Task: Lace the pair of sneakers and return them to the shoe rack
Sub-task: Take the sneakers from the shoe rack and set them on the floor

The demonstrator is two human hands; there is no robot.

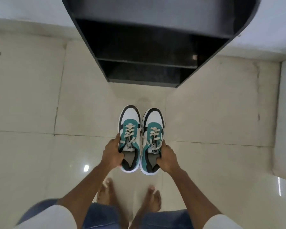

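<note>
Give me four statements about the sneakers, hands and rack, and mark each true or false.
1. Each hand holds one sneaker: the left hand grips the left sneaker, the right hand the right sneaker. True.
2. The sneakers already sit on the shoe rack. False: they are held in front of it.
3. Both sneakers show laces. True.
4. The person wears shoes. False: the feet are bare.

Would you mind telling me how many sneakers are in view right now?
2. One sneaker is held in the left hand, the other sneaker in the right hand, side by side above the floor. The rack's dark shelves show none.
</note>
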